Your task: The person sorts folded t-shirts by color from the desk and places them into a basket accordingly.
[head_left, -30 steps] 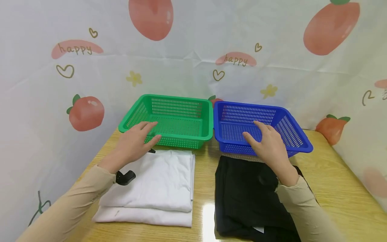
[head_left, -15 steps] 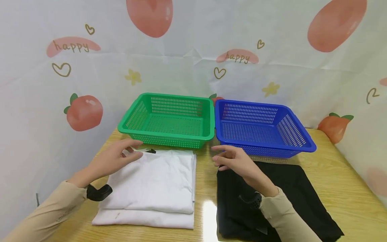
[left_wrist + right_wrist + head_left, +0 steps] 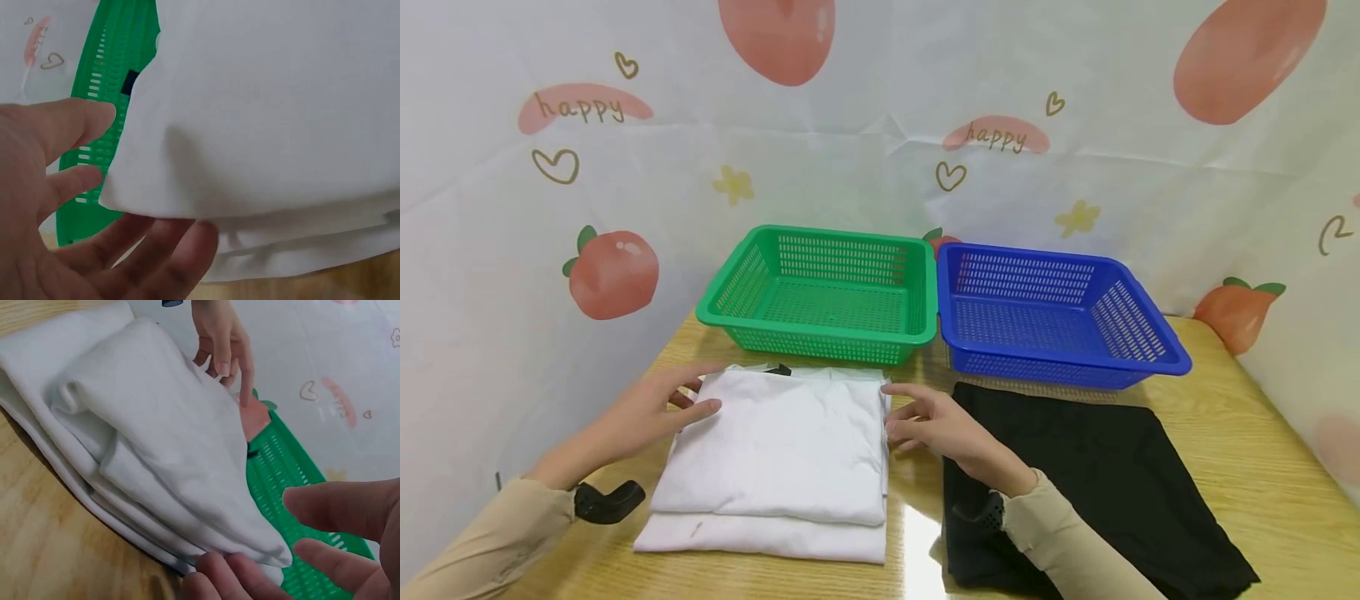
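A stack of folded white garments (image 3: 782, 450) lies on the table, one a little offset over the other. At its far left corner is my left hand (image 3: 651, 417), fingers spread, thumb apart; in the left wrist view the lower fingertips (image 3: 200, 244) reach the edge of the layers. My right hand (image 3: 947, 429) is at the far right corner. The right wrist view shows its fingers (image 3: 215, 575) right at the layered edge, with the thumb (image 3: 331, 506) lifted off the cloth. Folded black clothing (image 3: 1075, 483) lies to the right, partly under my right forearm.
Behind the white stack stands a green plastic basket (image 3: 820, 333) with nothing in it. Beside it is a blue basket (image 3: 1060, 364), also without contents, behind the black clothing. A printed fruit-pattern cloth (image 3: 850, 150) hangs behind the wooden table (image 3: 1247, 442).
Both hands have come back and down from over the baskets. The right hand has also moved left, from above the black clothing to the white stack; the left has settled at its left edge.
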Tool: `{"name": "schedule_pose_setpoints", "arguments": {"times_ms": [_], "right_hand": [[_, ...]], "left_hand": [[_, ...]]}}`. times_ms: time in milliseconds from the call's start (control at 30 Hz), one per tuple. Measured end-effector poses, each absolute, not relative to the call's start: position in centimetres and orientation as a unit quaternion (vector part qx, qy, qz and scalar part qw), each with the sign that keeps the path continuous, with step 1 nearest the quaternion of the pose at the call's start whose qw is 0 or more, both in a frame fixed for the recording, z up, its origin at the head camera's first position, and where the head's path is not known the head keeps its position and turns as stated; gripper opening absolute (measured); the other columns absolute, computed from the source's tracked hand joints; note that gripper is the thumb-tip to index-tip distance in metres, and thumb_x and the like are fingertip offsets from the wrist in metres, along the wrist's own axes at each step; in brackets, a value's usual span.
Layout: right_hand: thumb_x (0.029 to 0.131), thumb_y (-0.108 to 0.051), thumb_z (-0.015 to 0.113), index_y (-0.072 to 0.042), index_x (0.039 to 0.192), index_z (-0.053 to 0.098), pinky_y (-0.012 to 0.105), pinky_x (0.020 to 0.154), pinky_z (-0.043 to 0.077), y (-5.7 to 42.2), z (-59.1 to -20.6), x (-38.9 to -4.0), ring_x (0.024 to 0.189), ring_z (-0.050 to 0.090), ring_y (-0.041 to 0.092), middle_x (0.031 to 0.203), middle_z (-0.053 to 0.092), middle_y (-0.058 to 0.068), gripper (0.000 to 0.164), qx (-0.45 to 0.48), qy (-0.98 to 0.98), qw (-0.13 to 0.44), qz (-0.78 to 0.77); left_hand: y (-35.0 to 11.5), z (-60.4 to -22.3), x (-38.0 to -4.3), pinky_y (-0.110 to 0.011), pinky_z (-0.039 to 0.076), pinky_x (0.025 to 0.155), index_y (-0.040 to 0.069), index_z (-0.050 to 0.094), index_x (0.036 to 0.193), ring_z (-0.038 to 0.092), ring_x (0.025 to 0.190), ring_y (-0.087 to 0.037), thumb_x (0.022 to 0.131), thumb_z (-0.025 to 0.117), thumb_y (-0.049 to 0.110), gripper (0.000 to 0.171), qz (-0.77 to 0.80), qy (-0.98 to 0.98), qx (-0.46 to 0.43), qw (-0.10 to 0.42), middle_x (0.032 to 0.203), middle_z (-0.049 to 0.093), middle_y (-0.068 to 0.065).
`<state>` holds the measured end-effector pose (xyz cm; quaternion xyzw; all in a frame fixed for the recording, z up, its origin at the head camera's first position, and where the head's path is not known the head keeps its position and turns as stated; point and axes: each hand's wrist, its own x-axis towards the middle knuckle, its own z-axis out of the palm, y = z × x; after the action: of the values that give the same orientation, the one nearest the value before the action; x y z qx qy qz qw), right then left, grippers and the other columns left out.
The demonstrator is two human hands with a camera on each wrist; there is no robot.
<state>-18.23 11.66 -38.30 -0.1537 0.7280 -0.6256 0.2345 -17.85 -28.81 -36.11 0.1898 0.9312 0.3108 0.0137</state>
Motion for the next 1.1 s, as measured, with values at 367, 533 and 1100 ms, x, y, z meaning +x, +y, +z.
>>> {"name": "schedule_pose_setpoints", "arguments": {"times_ms": [367, 533, 1100], "right_hand": [[0.089, -0.009, 0.073, -0.011, 0.147, 0.047, 0.044, 0.086, 0.053, 10.8, -39.0, -17.7, 0.105, 0.059, 0.029, 0.123, 0.053, 0.019, 0.063, -0.153, 0.705, 0.258, -0.643], [0.087, -0.011, 0.076, -0.013, 0.144, 0.051, 0.042, 0.085, 0.052, 10.2, -38.9, -17.3, 0.104, 0.057, 0.027, 0.122, 0.054, 0.017, 0.062, -0.141, 0.710, 0.259, -0.640], [0.084, -0.002, 0.075, -0.010, 0.132, 0.061, 0.037, 0.077, 0.053, 9.2, -39.3, -16.8, 0.089, 0.059, 0.024, 0.108, 0.060, 0.014, 0.050, -0.090, 0.722, 0.240, -0.643]], "left_hand": [[-29.3, -37.2, -18.2, -0.027, 0.034, 0.050, 0.017, 0.056, 0.141, 0.033, 0.055, -0.009, 0.093, 0.070, 0.030, 0.052, 0.379, 0.895, 0.207, 0.112, 0.063, 0.034, 0.003], [-29.1, -37.2, -18.3, -0.028, 0.051, 0.065, 0.019, 0.060, 0.137, 0.055, 0.090, -0.016, 0.090, 0.075, 0.029, 0.051, 0.409, 0.875, 0.209, 0.155, 0.108, 0.060, -0.012], [-28.2, -37.5, -17.4, -0.033, 0.049, 0.078, 0.022, 0.061, 0.134, 0.048, 0.117, -0.032, 0.086, 0.077, 0.039, 0.053, 0.367, 0.906, 0.187, 0.097, 0.137, 0.053, -0.013]]}}
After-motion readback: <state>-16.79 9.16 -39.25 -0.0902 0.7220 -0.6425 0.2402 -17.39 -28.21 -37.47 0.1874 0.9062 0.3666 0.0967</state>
